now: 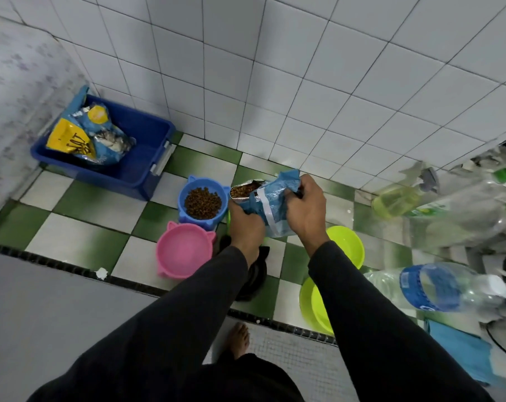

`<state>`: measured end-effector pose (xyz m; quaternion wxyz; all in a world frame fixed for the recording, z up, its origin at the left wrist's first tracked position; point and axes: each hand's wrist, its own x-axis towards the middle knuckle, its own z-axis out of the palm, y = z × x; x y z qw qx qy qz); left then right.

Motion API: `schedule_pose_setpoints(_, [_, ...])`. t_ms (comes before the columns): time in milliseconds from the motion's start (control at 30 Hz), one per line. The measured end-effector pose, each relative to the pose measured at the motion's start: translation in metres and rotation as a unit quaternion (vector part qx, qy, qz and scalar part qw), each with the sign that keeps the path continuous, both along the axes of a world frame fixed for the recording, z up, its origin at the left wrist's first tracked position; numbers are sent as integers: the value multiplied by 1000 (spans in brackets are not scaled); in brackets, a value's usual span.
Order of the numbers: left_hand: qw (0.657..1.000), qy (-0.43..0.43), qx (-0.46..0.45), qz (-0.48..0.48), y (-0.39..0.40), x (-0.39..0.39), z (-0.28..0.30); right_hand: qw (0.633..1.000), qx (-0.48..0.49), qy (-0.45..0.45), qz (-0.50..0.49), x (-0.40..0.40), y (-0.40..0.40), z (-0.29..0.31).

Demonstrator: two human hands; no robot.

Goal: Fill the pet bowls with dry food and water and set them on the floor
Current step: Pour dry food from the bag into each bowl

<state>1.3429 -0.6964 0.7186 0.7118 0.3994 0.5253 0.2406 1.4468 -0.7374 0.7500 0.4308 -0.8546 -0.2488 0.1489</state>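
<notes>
Roughly halfway, by the look of it: on the green-and-white floor a blue bin holds spare food bags, and beside it the blue bowl already carries a heap of kibble, while the pink bowl touching its near edge looks empty, though a shallow layer of water would be hard to tell from this angle. Two lime bowls lie to the right, one partly behind the right arm and one tipped on edge lower down; neither shows food. Clear bottles lie along the right edge, smeared by the lens, so whether they hold water is uncertain. So one food bowl seems done, and I judge that water and perhaps further food remain; the blue and pink bowls are already on the floor. Above the bowls both hands hold the open bag, its mouth showing kibble and turned toward the blue bowl. The left hand is wrapped round the bag's lower side near the mouth; the right hand pinches its crumpled rear end. A dark object on the floor under the left wrist is mostly hidden and cannot be identified.
</notes>
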Motion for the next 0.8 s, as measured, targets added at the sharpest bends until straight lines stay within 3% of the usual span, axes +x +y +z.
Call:
schedule_pose_setpoints(233, [1000, 1, 27, 12, -26, 23, 4, 999, 27, 30, -6, 18, -32, -1])
schedule_pose_setpoints(467, [999, -15, 27, -15, -48, 39, -12, 1000, 14, -10, 11, 34, -51, 5])
schedule_pose_setpoints(800, [993, -63, -90, -32, -63, 50, -29, 988, -69, -106, 88, 33, -57, 10])
